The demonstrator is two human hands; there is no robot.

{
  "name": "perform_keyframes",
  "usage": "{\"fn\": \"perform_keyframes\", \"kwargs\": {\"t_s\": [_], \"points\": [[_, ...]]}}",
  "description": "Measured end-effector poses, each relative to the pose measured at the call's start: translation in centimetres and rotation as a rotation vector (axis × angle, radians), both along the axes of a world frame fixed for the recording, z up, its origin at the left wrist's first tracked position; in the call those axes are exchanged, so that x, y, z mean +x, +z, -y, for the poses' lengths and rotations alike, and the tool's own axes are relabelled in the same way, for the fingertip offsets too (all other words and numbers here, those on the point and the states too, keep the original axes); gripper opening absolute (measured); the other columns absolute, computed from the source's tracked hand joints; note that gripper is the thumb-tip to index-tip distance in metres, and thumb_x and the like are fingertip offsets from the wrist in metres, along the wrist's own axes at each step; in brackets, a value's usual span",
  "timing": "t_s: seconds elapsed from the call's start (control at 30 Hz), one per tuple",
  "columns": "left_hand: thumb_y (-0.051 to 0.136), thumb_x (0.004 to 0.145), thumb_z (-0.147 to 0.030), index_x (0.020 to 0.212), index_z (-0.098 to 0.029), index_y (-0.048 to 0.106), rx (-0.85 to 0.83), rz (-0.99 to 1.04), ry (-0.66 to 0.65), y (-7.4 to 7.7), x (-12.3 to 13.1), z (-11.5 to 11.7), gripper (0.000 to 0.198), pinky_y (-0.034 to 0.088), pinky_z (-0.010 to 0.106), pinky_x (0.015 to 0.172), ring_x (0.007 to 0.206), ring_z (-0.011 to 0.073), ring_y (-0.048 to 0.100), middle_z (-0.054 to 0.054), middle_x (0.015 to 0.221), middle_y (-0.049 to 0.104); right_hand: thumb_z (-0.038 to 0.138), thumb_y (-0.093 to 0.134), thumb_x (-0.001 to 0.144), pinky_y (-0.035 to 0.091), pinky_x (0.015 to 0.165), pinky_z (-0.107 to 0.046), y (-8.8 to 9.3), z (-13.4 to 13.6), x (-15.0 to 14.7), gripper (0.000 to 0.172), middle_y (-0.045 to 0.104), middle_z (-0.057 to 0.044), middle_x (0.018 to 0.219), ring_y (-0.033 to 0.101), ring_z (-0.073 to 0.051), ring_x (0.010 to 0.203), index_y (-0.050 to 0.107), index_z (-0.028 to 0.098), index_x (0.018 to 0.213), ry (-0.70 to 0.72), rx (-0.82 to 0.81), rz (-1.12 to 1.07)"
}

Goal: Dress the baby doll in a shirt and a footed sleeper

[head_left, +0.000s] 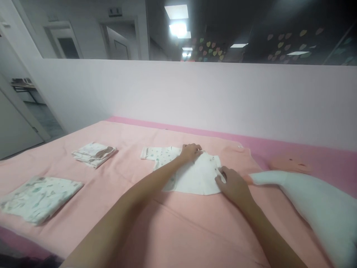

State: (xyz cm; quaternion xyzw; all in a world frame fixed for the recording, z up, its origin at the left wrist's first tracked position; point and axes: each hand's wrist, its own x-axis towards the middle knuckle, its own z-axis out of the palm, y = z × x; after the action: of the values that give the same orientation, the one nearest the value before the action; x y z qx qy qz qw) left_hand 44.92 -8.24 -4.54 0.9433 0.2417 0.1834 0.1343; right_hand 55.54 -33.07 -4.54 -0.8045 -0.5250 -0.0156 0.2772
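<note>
A small baby shirt (192, 178), white with a printed sleeve spread to the left, lies on the pink sheet in front of me. My left hand (191, 152) reaches across it to the top edge near the neckline, fingers bent down on the cloth. At the shirt's right edge, my right hand (231, 182) has a fold of fabric between thumb and fingers. The white side facing up looks plain, with part of the right side folded over.
On the left lie a folded printed cloth bundle (95, 153) and a larger folded printed cloth (40, 197). A white goose-shaped plush (312, 201) with an orange beak rests at the right. A white wall (195, 96) borders the far side of the pink bed sheet (189, 223).
</note>
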Motion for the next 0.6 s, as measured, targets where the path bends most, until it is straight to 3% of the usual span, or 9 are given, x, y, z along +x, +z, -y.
{"fn": "perform_keyframes", "kwargs": {"t_s": [0.1,0.2,0.3,0.37,0.47,0.6], "points": [[0.047,0.105,-0.044,0.115,-0.025,0.066,0.056,0.021,0.008,-0.6,0.4,0.7,0.029,0.033,0.045,0.108,0.111,0.0250,0.063,0.006,0.117,0.066,0.033,0.058,0.087,0.053,0.080,-0.038,-0.2,-0.2,0.2,0.032,0.067,-0.010,0.111,0.062,-0.028,0.103,0.059,0.022,0.117,0.041,0.195,0.038],[0.046,0.105,-0.041,0.118,-0.024,0.064,0.089,0.028,0.020,-1.2,0.4,0.9,0.027,0.035,0.044,0.106,0.112,0.0262,0.061,0.008,0.119,0.064,0.033,0.053,0.096,0.049,0.105,-0.047,-0.3,-0.3,-0.7,0.045,0.061,-0.012,0.138,0.054,-0.030,0.128,0.054,0.023,0.139,0.247,0.264,0.123],[0.046,0.106,-0.040,0.119,-0.023,0.062,0.096,0.031,0.042,-1.7,0.3,0.8,0.027,0.037,0.045,0.104,0.112,0.0275,0.061,0.009,0.120,0.063,0.040,0.044,0.105,0.034,0.124,-0.051,-0.5,-0.2,-2.1,0.053,0.045,-0.005,0.160,0.038,-0.028,0.149,0.042,0.030,0.158,0.469,0.072,0.140],[0.048,0.105,-0.040,0.118,-0.023,0.061,0.093,0.025,0.051,-1.8,0.3,0.6,0.025,0.038,0.046,0.102,0.111,0.0279,0.061,0.008,0.119,0.064,0.047,0.039,0.108,0.029,0.128,-0.052,-0.6,-0.1,-2.7,0.058,0.034,-0.001,0.168,0.028,-0.027,0.156,0.031,0.033,0.164,0.544,-0.084,0.099],[0.049,0.104,-0.037,0.114,-0.024,0.061,0.097,0.009,0.050,-1.6,0.7,0.4,0.021,0.038,0.045,0.100,0.106,0.0261,0.063,0.006,0.115,0.066,0.052,0.034,0.109,0.026,0.129,-0.055,-0.7,0.0,-2.9,0.060,0.027,0.001,0.170,0.023,-0.026,0.158,0.027,0.035,0.166,0.570,-0.209,0.036],[0.051,0.103,-0.032,0.115,-0.023,0.061,0.145,-0.010,0.059,-0.7,1.5,0.4,0.018,0.035,0.045,0.104,0.108,0.0269,0.063,0.006,0.115,0.068,0.056,0.034,0.109,0.024,0.129,-0.057,-0.6,-0.1,-2.7,0.059,0.028,0.001,0.170,0.023,-0.027,0.158,0.031,0.036,0.164,0.556,-0.227,0.013]]}}
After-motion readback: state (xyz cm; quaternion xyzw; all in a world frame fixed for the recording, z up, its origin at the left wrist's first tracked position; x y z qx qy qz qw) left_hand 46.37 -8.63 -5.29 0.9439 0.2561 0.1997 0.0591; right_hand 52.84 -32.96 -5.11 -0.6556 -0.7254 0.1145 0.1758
